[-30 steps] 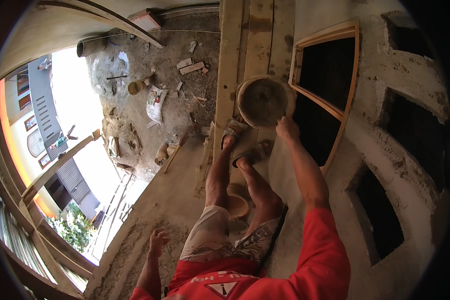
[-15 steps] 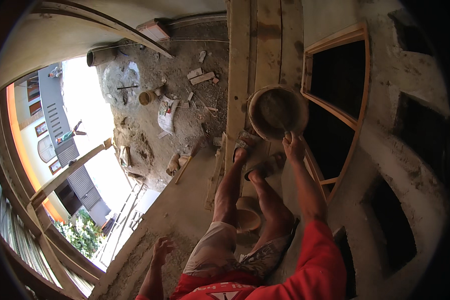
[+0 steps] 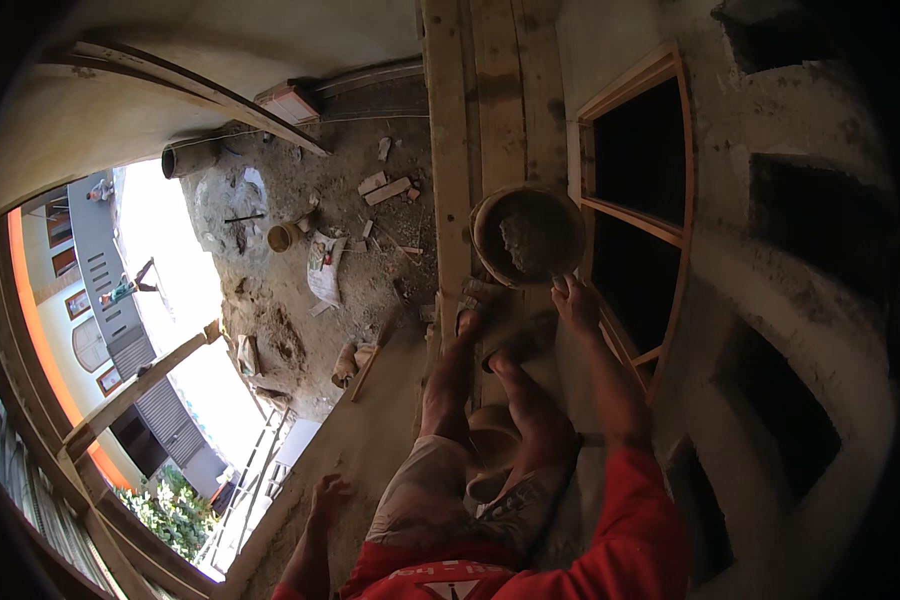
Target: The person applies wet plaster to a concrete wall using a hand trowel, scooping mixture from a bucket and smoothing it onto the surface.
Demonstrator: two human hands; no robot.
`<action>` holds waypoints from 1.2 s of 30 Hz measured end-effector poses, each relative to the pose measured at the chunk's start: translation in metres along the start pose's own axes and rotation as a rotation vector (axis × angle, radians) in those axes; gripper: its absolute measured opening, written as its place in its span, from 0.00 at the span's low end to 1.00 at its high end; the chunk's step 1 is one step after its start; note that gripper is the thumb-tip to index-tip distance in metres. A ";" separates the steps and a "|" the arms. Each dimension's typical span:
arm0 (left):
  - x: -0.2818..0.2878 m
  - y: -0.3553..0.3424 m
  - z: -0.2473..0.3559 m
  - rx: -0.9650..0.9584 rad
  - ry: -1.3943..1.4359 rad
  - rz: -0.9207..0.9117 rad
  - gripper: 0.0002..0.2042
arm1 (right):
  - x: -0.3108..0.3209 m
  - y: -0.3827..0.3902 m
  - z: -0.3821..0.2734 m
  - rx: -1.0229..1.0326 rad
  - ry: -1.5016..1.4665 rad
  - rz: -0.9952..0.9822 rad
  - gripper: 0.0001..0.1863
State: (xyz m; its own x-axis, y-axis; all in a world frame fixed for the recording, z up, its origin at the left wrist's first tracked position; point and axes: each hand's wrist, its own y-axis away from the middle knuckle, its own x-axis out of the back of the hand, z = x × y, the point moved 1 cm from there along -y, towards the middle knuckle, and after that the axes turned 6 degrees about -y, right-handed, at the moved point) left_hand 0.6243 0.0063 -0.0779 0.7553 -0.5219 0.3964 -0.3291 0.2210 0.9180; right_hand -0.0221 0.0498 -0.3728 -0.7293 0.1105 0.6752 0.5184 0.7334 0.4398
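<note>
Grey, wet-looking mix (image 3: 523, 240) lies inside a round bucket (image 3: 482, 250), which stands on wooden planks (image 3: 497, 90) just beyond the person's 2 feet. The right hand (image 3: 576, 303) is at the bucket's near rim, its fingers closed around what looks like a slim handle (image 3: 559, 284); what the handle belongs to is too dim to tell. The left hand (image 3: 330, 500) hangs well apart from the bucket, fingers loosely spread and holding nothing.

Between the person's 2 legs sits another round container (image 3: 496, 436), partly hidden by a knee. To the right of the bucket, an orange-brown wooden frame (image 3: 686, 150) surrounds 2 dark openings, and more dark gaps pierce the rough wall (image 3: 715, 330). On the ground (image 3: 385, 265) at the left lie a pale sack (image 3: 325, 270) and a few broken blocks (image 3: 387, 191), with 1 small bucket (image 3: 281, 238) near the sack.
</note>
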 end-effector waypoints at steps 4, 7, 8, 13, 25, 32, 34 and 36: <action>-0.008 -0.011 0.028 -0.110 -0.045 -0.078 0.20 | 0.083 0.040 -0.044 0.016 -0.087 0.015 0.24; -0.012 -0.013 0.047 -0.220 -0.019 -0.182 0.18 | 0.162 0.094 -0.087 0.003 -0.208 -0.067 0.27; -0.032 -0.021 0.079 -0.254 -0.066 -0.202 0.18 | 0.191 0.114 -0.099 -0.020 -0.231 -0.020 0.26; -0.148 -0.028 0.213 -0.456 -0.138 -0.322 0.18 | 0.451 0.195 -0.260 -0.115 0.032 -0.093 0.31; -0.170 0.037 0.390 -0.712 -0.251 -0.380 0.18 | 0.805 0.412 -0.558 0.391 0.341 0.441 0.20; -0.166 0.085 0.366 -0.624 -0.236 -0.343 0.16 | 0.867 0.495 -0.605 0.494 -0.271 0.451 0.30; -0.163 0.086 0.350 -0.591 -0.277 -0.336 0.16 | 0.900 0.504 -0.574 0.322 -0.164 0.893 0.30; -0.153 0.084 0.320 -0.545 -0.331 -0.379 0.18 | 0.939 0.535 -0.531 0.053 0.036 1.238 0.29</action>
State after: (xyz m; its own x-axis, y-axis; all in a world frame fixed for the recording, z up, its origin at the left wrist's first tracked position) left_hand 0.2996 -0.1590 -0.0630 0.5229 -0.8455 0.1087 0.3131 0.3091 0.8980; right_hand -0.1923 0.1898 0.8112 0.2513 0.7302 0.6354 0.8301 0.1750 -0.5294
